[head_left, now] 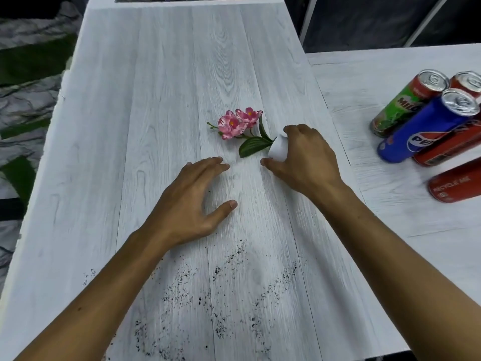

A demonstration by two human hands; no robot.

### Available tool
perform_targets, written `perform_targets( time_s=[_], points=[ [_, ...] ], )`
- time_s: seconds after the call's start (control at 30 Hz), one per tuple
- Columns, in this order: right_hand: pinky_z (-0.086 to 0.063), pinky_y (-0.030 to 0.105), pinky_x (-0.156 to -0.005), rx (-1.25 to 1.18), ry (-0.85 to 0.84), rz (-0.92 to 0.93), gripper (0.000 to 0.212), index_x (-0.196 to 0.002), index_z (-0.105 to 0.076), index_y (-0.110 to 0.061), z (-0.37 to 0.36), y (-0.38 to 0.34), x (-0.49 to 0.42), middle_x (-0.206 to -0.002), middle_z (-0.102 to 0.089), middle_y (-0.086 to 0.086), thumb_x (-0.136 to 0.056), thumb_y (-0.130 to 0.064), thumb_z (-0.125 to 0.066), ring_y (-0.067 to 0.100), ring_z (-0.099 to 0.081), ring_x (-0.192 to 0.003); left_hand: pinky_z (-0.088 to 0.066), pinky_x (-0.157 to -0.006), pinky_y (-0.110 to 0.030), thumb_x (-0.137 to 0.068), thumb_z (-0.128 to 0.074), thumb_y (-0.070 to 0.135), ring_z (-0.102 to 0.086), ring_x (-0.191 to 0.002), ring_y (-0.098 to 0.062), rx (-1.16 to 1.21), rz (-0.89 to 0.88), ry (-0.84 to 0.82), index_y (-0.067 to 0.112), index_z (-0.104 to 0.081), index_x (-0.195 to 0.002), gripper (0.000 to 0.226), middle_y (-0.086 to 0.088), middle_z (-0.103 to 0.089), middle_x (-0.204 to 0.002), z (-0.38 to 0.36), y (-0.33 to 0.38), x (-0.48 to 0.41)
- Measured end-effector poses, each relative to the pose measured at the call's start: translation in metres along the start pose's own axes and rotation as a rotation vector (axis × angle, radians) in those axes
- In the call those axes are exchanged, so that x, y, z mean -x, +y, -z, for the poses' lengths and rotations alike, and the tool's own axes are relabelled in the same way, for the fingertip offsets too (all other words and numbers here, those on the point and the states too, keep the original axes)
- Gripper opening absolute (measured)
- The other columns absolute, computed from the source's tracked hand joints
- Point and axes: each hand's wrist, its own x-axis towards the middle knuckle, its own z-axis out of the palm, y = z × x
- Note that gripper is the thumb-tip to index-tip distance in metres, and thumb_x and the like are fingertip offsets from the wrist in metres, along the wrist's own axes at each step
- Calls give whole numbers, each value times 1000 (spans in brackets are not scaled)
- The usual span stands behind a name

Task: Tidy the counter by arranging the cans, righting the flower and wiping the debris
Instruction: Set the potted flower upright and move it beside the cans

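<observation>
- A pale grey wood-grain counter (161, 105) runs away from the viewer, and a second stretch of it branches off to the right.
- A pink flower (235, 123) lies on its side near the middle of the counter, blooms pointing left, green leaves (252, 146) spread flat on the surface.
- Its small white pot (277, 150) is tipped over at the right end of the stem, mouth toward the blooms.
- The right hand (305, 156) is wrapped around the pot — fingers over the top, thumb low at the near side.
- The left hand (191, 201) sits palm down just to the left of the right one, fingers spread loosely and holding nothing; whether it touches the counter I cannot tell.
- Black debris (226, 293) is scattered in loose streaks across the near part of the counter, between and under the forearms.
- On the right branch stands a cluster of cans, well apart from the flower: a green can (400, 105), a blue can (421, 128) in front of it, and several red cans (453, 148) beside and behind — one more red one (454, 185) sits nearer the viewer.
</observation>
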Motion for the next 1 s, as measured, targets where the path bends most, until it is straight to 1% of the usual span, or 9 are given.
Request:
perform_targets(
  time_s=[0.13,0.23,0.33,0.43,0.53,0.63,0.73,0.83,1.0],
  points=[
    [-39,34,-75,132,-109,-6,44,-113,-63,-11,9,-7,-13,-114,-61,8,-84,-43,-75,29,-55,-111,-16,-125,-33,-90,-58,62,-28,-151,-9,-1,-19,1,29,-42,-153,73,10,-36,-163,-2,-3,-1],
    [-37,34,-75,172,-173,-36,27,-94,-54,-14,14,-14,-18,-100,-56,6,-85,-32,-72,29,-52,-113,-16,-126,-35,-90,-58,62,-29,-151,-10,1,-25,7,28,-43,-153,73,9,-37,-162,-3,-5,-2],
    [-36,34,-73,162,-204,-68,27,-89,-48,-15,18,-18,-17,-87,-49,3,-83,-25,-72,28,-50,-110,-14,-126,-33,-90,-59,61,-32,-150,-11,-2,-36,9,27,-44,-152,72,9,-39,-161,-3,-7,-4],
    [-36,33,-68,114,-229,-88,28,-85,-47,-15,18,-16,-10,-77,-42,-1,-84,-24,-73,23,-45,-99,-15,-124,-33,-90,-61,59,-34,-149,-12,-9,-45,13,27,-45,-152,71,8,-41,-160,-4,-8,-3],
    [-37,28,-62,-9,-205,-93,22,-91,-55,-14,16,-12,-1,-83,-50,1,-87,-24,-74,20,-50,-87,-18,-124,-36,-90,-61,59,-36,-148,-13,0,-44,13,28,-44,-151,71,8,-42,-159,-5,-9,0],
    [-29,20,-53,-150,-131,-81,21,-99,-62,-13,13,-7,10,-98,-50,2,-88,-25,-75,14,-48,-75,-17,-125,-37,-90,-60,60,-36,-148,-13,-3,-49,19,29,-44,-151,70,8,-42,-159,-5,-9,2],
    [-31,17,-56,-253,-47,-62,26,-101,-67,-11,9,1,23,-101,-56,4,-84,-27,-79,16,-53,-80,-14,-126,-36,-90,-60,60,-35,-148,-11,-3,-55,17,30,-43,-152,70,9,-42,-159,-4,-9,4],
    [-35,13,-60,-335,14,-80,38,-103,-70,-15,5,10,34,-100,-64,-1,-76,-35,-87,13,-57,-84,-14,-127,-35,-90,-60,60,-35,-148,-8,1,-66,10,30,-43,-152,71,11,-41,-159,-4,-7,5],
    [-42,5,-62,-520,140,-165,43,-107,-72,-22,2,26,41,-99,-70,-9,-72,-41,-89,-3,-60,-83,-15,-127,-33,-90,-60,60,-34,-148,-6,4,-89,7,30,-43,-152,71,12,-40,-160,-6,3,-3]
  ],
)
